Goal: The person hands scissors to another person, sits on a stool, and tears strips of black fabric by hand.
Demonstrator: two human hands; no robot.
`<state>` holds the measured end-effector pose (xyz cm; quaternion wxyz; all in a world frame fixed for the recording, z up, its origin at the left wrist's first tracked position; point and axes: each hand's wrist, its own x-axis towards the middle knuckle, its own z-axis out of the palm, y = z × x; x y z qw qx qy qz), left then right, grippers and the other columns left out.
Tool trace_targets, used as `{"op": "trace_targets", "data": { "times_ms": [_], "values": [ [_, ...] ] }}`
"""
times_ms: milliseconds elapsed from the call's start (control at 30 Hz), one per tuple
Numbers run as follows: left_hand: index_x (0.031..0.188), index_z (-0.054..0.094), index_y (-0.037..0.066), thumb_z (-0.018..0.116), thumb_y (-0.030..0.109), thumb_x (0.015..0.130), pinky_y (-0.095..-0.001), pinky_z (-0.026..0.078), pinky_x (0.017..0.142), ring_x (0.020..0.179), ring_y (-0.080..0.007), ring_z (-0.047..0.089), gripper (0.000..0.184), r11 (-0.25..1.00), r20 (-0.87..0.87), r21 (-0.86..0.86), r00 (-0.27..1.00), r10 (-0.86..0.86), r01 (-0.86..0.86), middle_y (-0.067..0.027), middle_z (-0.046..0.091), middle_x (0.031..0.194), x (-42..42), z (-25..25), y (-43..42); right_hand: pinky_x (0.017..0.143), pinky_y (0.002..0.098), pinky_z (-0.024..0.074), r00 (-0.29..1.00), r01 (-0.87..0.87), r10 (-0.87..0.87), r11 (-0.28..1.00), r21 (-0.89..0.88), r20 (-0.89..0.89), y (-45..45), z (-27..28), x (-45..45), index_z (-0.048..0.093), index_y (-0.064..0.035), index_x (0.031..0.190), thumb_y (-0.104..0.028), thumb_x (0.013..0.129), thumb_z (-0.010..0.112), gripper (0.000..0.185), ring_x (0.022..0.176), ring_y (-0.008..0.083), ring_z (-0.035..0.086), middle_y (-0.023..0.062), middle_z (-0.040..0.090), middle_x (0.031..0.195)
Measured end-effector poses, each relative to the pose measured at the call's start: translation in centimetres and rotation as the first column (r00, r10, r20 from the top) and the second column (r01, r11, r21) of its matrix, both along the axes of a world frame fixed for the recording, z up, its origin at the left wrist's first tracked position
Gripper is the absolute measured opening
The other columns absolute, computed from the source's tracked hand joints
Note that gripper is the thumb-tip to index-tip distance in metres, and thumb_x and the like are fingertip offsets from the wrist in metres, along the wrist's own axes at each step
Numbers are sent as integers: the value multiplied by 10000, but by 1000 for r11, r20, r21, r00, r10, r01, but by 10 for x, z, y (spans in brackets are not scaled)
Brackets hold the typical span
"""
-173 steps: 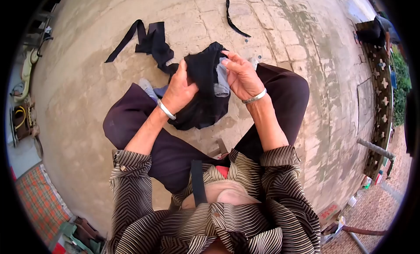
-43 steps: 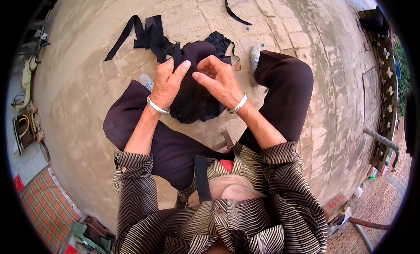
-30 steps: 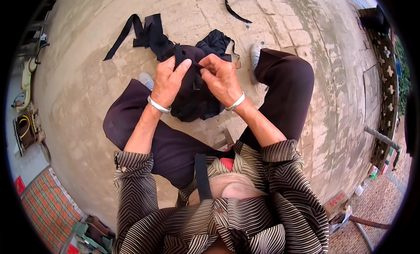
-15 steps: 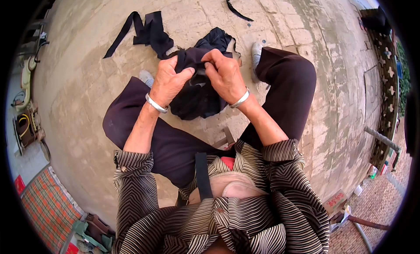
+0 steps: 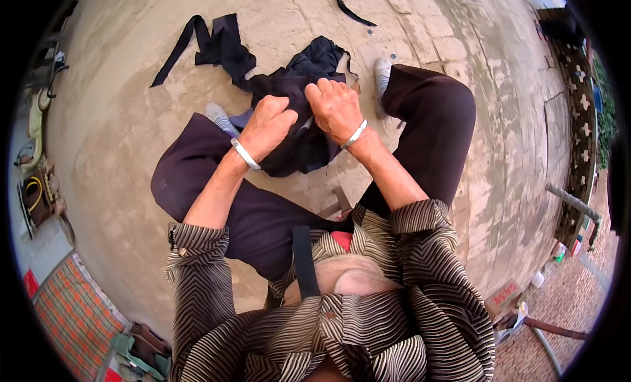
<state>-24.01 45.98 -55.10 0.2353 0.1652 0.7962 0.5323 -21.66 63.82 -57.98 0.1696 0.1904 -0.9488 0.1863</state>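
Note:
Between my knees hangs a bunched dark cloth (image 5: pixel 299 152), black with a purplish-brown part near the top. My left hand (image 5: pixel 268 127) is closed on its left side, fingers curled and knuckles up. Close beside it, my right hand (image 5: pixel 334 109) grips the same cloth in a fist. A narrow gap separates the two hands. Fingertips and the exact edge they pinch are hidden. Beyond my hands a shiny black piece of fabric (image 5: pixel 320 56) with a thin strap sticks out; I cannot tell whether it is joined to the cloth.
Black fabric strips (image 5: pixel 223 47) lie on the paved floor ahead to the left. Another curved black strip (image 5: pixel 351 10) lies farther off. A plaid cloth (image 5: pixel 75 313) is at lower left. A metal pole (image 5: pixel 572 203) and a latticed wall (image 5: pixel 575 119) stand at right.
Both hands have rolled over from a thumbs-visible pinch to closed fists with knuckles up. My left hand has moved slightly right and lower, and the cloth has shifted with them.

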Motion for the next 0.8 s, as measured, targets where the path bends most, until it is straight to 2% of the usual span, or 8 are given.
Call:
{"op": "trace_targets", "data": {
  "times_ms": [167, 233, 267, 400, 500, 700, 767, 800],
  "values": [
    [637, 396, -91, 502, 120, 741, -424, 346, 505, 482, -279, 413, 257, 994, 41, 17, 993, 107, -108, -270, 412, 585, 21, 2, 17, 536, 392, 424, 998, -58, 57, 997, -46, -23, 10, -17, 2, 482, -88, 737, -80, 753, 541, 62, 600, 277, 534, 91, 453, 669],
    [623, 429, -85, 510, 96, 746, -434, 370, 500, 494, -349, 472, 233, 986, -22, -88, 989, 143, -145, -261, 429, 574, 31, -8, 18, 561, 375, 418, 994, -93, 98, 992, -83, 58, 9, -20, 6, 495, -90, 746, -105, 746, 565, 71, 642, 277, 550, 90, 475, 680],
    [605, 437, -72, 513, 63, 749, -455, 384, 499, 520, -408, 494, 212, 990, -204, -89, 975, 89, -109, -252, 445, 567, 34, -15, 19, 541, 396, 416, 993, -90, 98, 989, -119, 60, 9, -29, 5, 498, -88, 736, -109, 748, 561, 68, 628, 297, 559, 99, 479, 677],
    [595, 436, -64, 511, 35, 745, -468, 394, 508, 537, -425, 508, 195, 984, -334, -138, 941, 57, -109, -242, 467, 567, 38, 0, 24, 503, 424, 416, 993, -52, 68, 985, -165, 93, 7, -30, 5, 511, -83, 730, -95, 744, 559, 51, 596, 326, 564, 117, 494, 666],
    [598, 427, -62, 515, 45, 749, -462, 386, 503, 526, -415, 506, 204, 987, -394, -139, 919, 24, -86, -250, 459, 569, 42, 3, 25, 475, 445, 419, 991, -56, 82, 970, -236, 102, 7, -32, 2, 528, -82, 736, -83, 741, 557, 29, 577, 350, 569, 132, 518, 661],
    [632, 418, -59, 525, 82, 780, -416, 356, 477, 467, -353, 471, 231, 975, -228, 17, 949, 218, -220, -255, 418, 564, 35, 11, 25, 525, 419, 441, 997, -36, 56, 952, -306, 60, 12, -12, -13, 545, -71, 728, -58, 747, 549, 23, 617, 343, 579, 123, 553, 685],
    [647, 413, -51, 537, 94, 794, -388, 350, 481, 451, -268, 421, 241, 976, -209, 37, 953, 219, -216, -232, 392, 561, 30, 18, 24, 618, 419, 439, 994, -52, 82, 925, -376, 66, 18, 5, -14, 544, -53, 758, 19, 712, 511, 92, 679, 342, 547, 123, 536, 719],
    [663, 408, -46, 568, 132, 797, -350, 334, 481, 492, -154, 370, 275, 974, -90, 80, 971, 221, -214, -171, 359, 549, 25, 20, 21, 618, 419, 439, 994, -59, 89, 925, -375, 62, 20, 9, -12, 544, -53, 758, 19, 712, 511, 92, 679, 342, 547, 123, 536, 719]
  ]
}}
